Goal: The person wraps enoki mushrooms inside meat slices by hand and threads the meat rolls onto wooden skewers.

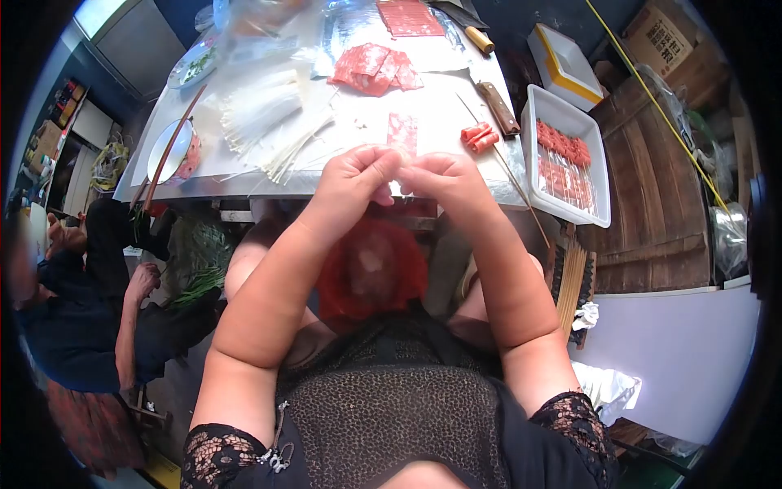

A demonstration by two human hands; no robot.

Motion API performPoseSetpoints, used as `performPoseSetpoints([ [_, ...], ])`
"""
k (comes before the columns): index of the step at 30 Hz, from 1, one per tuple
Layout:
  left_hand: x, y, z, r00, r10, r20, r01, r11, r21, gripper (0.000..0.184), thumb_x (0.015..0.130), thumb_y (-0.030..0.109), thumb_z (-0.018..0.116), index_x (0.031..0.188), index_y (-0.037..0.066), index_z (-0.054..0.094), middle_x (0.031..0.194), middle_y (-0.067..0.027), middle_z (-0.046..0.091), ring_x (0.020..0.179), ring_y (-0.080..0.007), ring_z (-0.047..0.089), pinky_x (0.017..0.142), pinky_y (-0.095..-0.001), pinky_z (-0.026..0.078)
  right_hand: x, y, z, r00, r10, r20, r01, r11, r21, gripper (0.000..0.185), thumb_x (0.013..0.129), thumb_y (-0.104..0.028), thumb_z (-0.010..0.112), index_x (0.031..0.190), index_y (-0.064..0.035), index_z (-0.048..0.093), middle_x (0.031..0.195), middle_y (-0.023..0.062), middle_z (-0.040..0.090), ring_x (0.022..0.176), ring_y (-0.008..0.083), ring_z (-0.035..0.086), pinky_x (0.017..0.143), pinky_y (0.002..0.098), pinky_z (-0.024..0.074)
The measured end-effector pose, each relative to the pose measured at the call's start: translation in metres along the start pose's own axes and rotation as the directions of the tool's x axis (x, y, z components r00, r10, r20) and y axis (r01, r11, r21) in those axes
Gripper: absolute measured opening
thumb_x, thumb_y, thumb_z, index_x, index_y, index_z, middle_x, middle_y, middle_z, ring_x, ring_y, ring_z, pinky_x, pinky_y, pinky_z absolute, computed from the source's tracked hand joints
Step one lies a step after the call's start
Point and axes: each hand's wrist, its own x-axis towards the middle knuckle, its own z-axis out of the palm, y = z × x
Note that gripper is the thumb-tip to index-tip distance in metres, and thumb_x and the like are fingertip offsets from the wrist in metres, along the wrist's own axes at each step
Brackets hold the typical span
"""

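Note:
My left hand [358,175] and my right hand [444,175] meet at the table's near edge, fingers pinched together. What lies between the fingertips is hidden or too small to make out. Just beyond them, a marbled meat slice [402,134] lies flat on the white table [358,122]. White enoki mushrooms [261,114] are spread to the left, some loose strands reaching toward my left hand. On the right, red meat rolls [479,138] sit by a thin skewer [521,189] that overhangs the edge. A pile of meat slices [376,68] lies farther back.
A white tray [604,183] of skewered meat stands right, near a wooden-handled knife [498,107] and a cleaver handle [480,39]. Chopsticks [173,151] cross a bowl [169,155] at left. A red bag [375,277] hangs below. Another person's hand [144,279] is at left.

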Motion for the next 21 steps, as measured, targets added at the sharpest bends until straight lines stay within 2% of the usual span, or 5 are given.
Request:
performPoseSetpoints([
  [3,-0.002,0.001,0.001,0.992,-0.116,0.040,0.121,0.982,-0.143,0.025,0.099,0.032,0.063,0.101,0.007,0.067,0.078,0.0015,0.061,0.064,-0.0068,0.057,0.057,-0.0231,0.052,0.002,-0.001,-0.005,0.977,0.197,0.082,-0.205,0.973,0.107,0.022,0.092,-0.023,0.073,0.094,-0.0012,0.073,0.085,0.0000,0.070,0.075,0.0070,0.061,0.071,0.0231,0.0500],
  [8,0.007,-0.011,0.000,0.961,-0.219,0.170,0.272,0.861,-0.429,0.030,0.098,0.038,0.063,0.104,0.008,0.065,0.074,0.0028,0.057,0.060,-0.0067,0.055,0.053,-0.0222,0.052,0.015,0.013,0.002,0.915,-0.400,0.045,0.402,0.912,-0.083,0.021,0.092,-0.019,0.072,0.103,-0.0011,0.074,0.107,0.0093,0.069,0.098,0.0131,0.062,0.080,0.0262,0.0523],
  [10,0.013,-0.013,-0.002,0.951,-0.222,0.214,0.302,0.814,-0.497,0.032,0.097,0.039,0.063,0.105,0.008,0.064,0.073,0.0031,0.055,0.059,-0.0064,0.054,0.052,-0.0213,0.051,0.016,0.016,0.004,0.931,-0.363,0.048,0.366,0.926,-0.093,0.020,0.091,-0.019,0.072,0.103,-0.0023,0.075,0.116,0.0109,0.066,0.109,0.0157,0.060,0.084,0.0293,0.0525],
  [13,0.023,-0.012,-0.005,0.929,-0.331,0.168,0.371,0.804,-0.465,0.034,0.096,0.039,0.065,0.107,0.007,0.064,0.077,0.0010,0.060,0.062,-0.0064,0.059,0.053,-0.0202,0.052,0.016,0.016,0.007,0.923,-0.375,-0.084,0.376,0.927,-0.005,0.019,0.091,-0.019,0.072,0.100,-0.0036,0.075,0.108,0.0094,0.068,0.100,0.0173,0.063,0.081,0.0321,0.0528],
  [21,0.042,0.001,-0.015,0.945,-0.322,0.058,0.324,0.946,-0.025,0.021,0.094,0.013,0.067,0.109,-0.002,0.068,0.094,-0.0074,0.071,0.080,-0.0132,0.069,0.069,-0.0250,0.059,0.027,0.022,-0.010,0.842,-0.531,0.098,0.390,0.473,-0.790,0.013,0.080,-0.017,0.072,0.082,-0.0042,0.071,0.081,0.0110,0.066,0.079,0.0289,0.064,0.070,0.0392,0.0522],
])
